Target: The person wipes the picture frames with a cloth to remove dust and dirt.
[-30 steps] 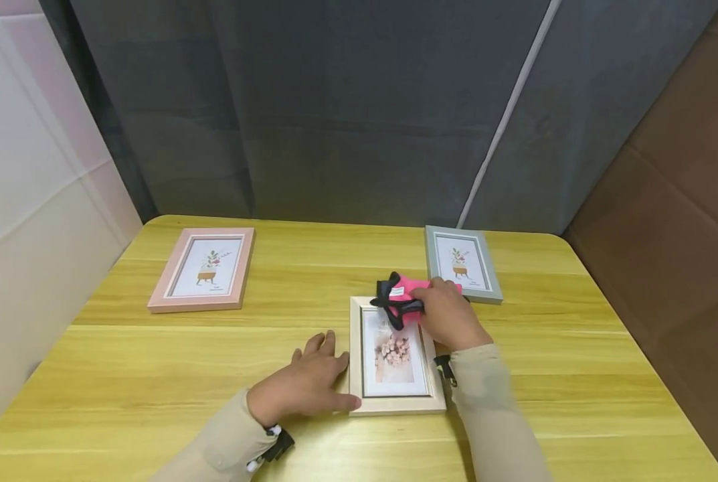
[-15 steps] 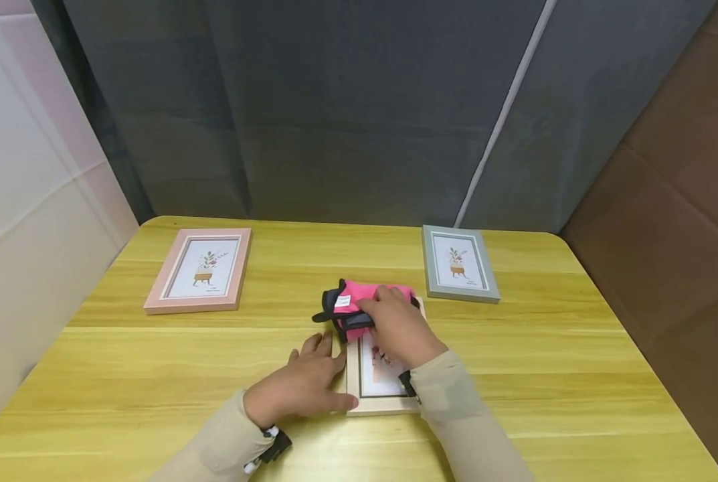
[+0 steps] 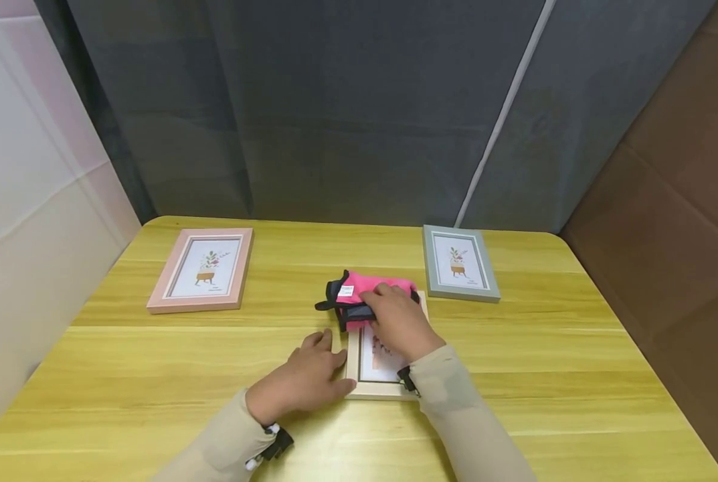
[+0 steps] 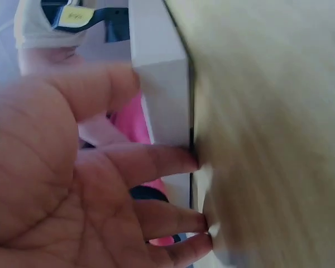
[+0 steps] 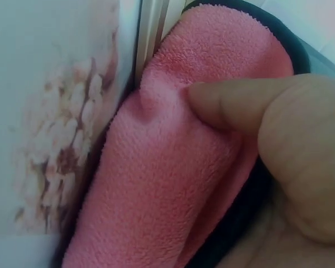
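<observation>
My right hand [image 3: 402, 325] grips a folded pink cloth [image 3: 378, 284] with black edging and a white label. The cloth lies across the top part of a cream picture frame [image 3: 383, 390] that is flat on the table. In the right wrist view, the thumb presses into the fluffy cloth [image 5: 167, 167], beside the frame's flower picture [image 5: 67, 145]. My left hand [image 3: 301, 378] is at the frame's left side, its thumb at the near-left corner. The left wrist view has its fingers extended along the frame's side wall [image 4: 164, 89], with fingertips on the tabletop.
A pink picture frame [image 3: 196, 304] lies at the back left of the wooden table [image 3: 154, 375]. Farther right, a grey-blue picture frame [image 3: 464, 294] lies near the back edge. Dark cloth [image 3: 334, 120] hangs behind, with a white panel left and a brown one right.
The right hand has carried the pink cloth leftward over the frame's top, then slightly away from me. The cream frame has slid a little toward the back. My left hand stays beside it.
</observation>
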`<state>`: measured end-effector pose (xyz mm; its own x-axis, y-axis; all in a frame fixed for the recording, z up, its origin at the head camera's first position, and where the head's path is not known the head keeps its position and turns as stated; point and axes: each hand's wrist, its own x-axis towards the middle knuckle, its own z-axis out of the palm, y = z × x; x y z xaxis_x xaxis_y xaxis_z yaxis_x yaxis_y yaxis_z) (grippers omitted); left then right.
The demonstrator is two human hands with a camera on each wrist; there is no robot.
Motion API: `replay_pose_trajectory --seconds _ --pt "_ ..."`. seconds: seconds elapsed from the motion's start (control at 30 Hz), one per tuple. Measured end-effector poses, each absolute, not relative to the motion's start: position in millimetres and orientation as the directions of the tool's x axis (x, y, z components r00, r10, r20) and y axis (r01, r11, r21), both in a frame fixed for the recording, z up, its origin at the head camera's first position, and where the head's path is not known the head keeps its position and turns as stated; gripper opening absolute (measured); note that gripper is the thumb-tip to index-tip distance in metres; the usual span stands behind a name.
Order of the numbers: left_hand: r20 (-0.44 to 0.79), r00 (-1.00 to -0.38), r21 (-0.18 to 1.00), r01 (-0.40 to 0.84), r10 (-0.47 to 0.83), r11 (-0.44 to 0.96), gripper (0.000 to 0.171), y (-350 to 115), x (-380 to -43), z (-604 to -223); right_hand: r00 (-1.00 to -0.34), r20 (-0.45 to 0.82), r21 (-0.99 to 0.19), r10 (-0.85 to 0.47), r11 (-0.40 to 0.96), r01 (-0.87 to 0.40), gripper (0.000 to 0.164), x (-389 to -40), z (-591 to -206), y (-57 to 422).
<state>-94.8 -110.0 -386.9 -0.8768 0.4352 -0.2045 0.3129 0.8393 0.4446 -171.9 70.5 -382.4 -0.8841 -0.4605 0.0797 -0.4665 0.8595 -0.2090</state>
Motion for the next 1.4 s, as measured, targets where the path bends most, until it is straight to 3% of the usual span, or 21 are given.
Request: replay_pose_trajectory --seconds 0.3,0.5,0.67,0.8,1.0,1.17,1.3,1.4 --pt "-0.238 -0.860 0.428 0.324 0.451 0.844 0.063 -114.4 -95.6 -387.4 -0.872 0.000 -0.260 -0.489 0.842 -0.472 0.047 -162.3 -379.5 70.2" --pt "-0.181 -0.859 0.431 0.367 0.478 0.824 0.052 -115.7 -95.7 -389.1 -0.785 -0.048 -0.303 -0.618 0.758 -0.578 0.034 -136.3 -372.9 80.6" --pt "-0.205 -0.876 0.430 0.319 0.436 0.844 0.046 -118.1 -93.4 -387.3 -0.735 -0.034 -0.281 -0.677 0.712 -0.643 0.022 -123.8 -371.9 81.5" --pt "-0.218 -0.871 0.397 0.333 0.441 0.855 0.050 -118.2 -94.1 -386.8 -0.771 -0.021 -0.238 -0.637 0.752 -0.615 0.020 -132.7 -370.6 73.8" --pt "-0.262 -0.871 0.372 0.307 0.416 0.876 0.061 -118.7 -93.9 -386.8 -0.871 -0.057 -0.202 -0.488 0.860 -0.469 0.039 -164.9 -366.5 61.7" --pt "-0.270 -0.876 0.371 0.288 0.399 0.883 0.063 -118.2 -92.9 -385.5 -0.877 -0.047 -0.210 -0.478 0.863 -0.459 0.039 -177.9 -367.1 60.5" --pt "-0.259 -0.880 0.362 0.293 0.397 0.885 0.061 -117.0 -92.4 -384.2 -0.839 -0.051 -0.269 -0.542 0.817 -0.511 0.025 -169.3 -364.7 68.1" --pt "-0.221 -0.878 0.364 0.329 0.424 0.871 0.057 -116.5 -92.5 -386.3 -0.764 -0.071 -0.314 -0.642 0.741 -0.594 0.014 -153.1 -363.0 78.7"
